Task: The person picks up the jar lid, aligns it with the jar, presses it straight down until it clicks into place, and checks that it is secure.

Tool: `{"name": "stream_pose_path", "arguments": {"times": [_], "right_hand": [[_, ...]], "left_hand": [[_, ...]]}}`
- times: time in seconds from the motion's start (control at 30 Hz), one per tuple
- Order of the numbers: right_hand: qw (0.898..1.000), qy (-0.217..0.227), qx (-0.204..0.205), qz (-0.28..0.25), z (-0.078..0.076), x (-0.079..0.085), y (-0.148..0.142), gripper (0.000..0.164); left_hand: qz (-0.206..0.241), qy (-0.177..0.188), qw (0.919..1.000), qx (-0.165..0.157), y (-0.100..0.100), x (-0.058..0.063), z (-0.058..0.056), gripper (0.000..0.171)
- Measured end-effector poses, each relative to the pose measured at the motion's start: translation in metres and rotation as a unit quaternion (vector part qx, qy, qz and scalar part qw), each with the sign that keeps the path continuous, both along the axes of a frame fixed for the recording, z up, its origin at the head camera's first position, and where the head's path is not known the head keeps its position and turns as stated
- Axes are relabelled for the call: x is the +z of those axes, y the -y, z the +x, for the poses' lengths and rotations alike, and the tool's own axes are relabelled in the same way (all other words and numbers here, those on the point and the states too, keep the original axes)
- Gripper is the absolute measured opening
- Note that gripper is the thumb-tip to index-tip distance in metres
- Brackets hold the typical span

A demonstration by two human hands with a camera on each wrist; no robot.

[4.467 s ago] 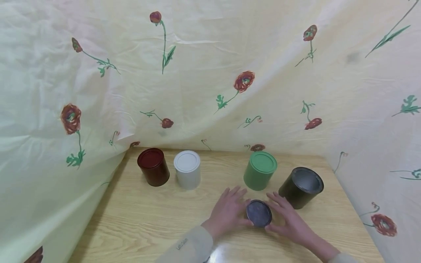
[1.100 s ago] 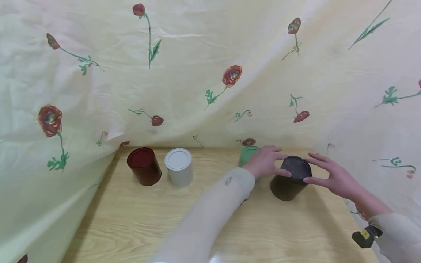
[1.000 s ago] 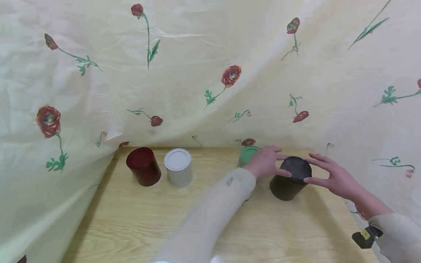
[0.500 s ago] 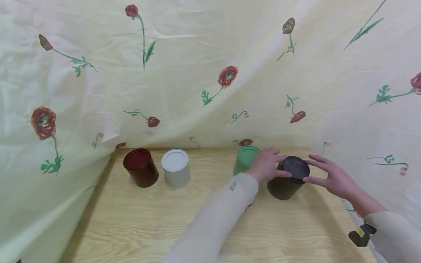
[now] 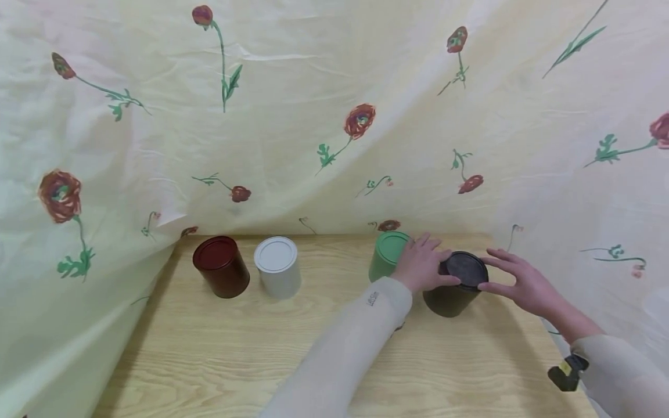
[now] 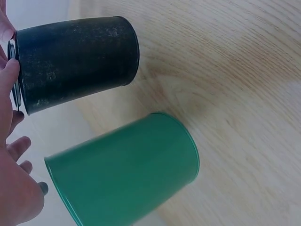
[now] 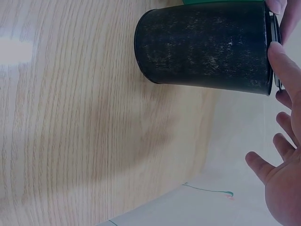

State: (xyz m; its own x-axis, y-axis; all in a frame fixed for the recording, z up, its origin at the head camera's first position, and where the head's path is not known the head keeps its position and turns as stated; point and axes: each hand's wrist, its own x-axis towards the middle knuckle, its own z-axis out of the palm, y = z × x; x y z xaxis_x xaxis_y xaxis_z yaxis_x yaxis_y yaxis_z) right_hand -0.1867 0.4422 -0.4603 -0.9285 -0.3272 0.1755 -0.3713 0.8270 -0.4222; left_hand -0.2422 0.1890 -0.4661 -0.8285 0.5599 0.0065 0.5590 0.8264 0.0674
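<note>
A black can (image 5: 448,301) stands upright on the right of the wooden table, with a dark round lid (image 5: 467,269) at its mouth. My left hand (image 5: 423,267) holds the lid's left edge between thumb and fingers. On the opposite edge, my right hand (image 5: 525,284) holds it the same way, the other fingers spread. Seen side-on in the left wrist view, the lid (image 6: 17,96) lies against the can's rim, with a narrow gap in places. The right wrist view also has the lid (image 7: 276,29) at the rim under the thumb.
A lidded green can (image 5: 384,264) stands just left of the black one, partly behind my left hand. Farther left are a white can (image 5: 279,281) and a dark red can (image 5: 225,276), both lidded. Flowered cloth (image 5: 292,145) hangs behind and along the sides of the table (image 5: 235,360).
From the table in front, the lid was carried right and up onto the black can's mouth by both hands. Over the last second, the lid and hands have shifted only slightly.
</note>
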Motion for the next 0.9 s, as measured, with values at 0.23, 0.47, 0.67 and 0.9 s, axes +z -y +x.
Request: {"name": "stream_pose_path", "arguments": {"times": [0.23,0.47,0.67,0.9], "right_hand": [[1.0,0.002,-0.001,0.002,0.003,-0.001,0.001,0.061],[1.0,0.015,0.0,0.0,0.004,0.001,0.0,0.06],[1.0,0.019,0.004,-0.003,0.008,0.002,0.0,0.062],[1.0,0.005,0.008,0.009,0.011,0.001,0.002,0.064]], "left_hand": [[0.005,0.014,0.9999,0.004,0.002,0.001,0.003,0.074],[0.004,0.011,0.9999,-0.001,0.003,0.001,0.005,0.073],[-0.023,-0.01,0.9996,-0.015,0.006,0.002,0.007,0.073],[-0.058,-0.043,0.9966,-0.04,0.009,0.003,0.009,0.074]]}}
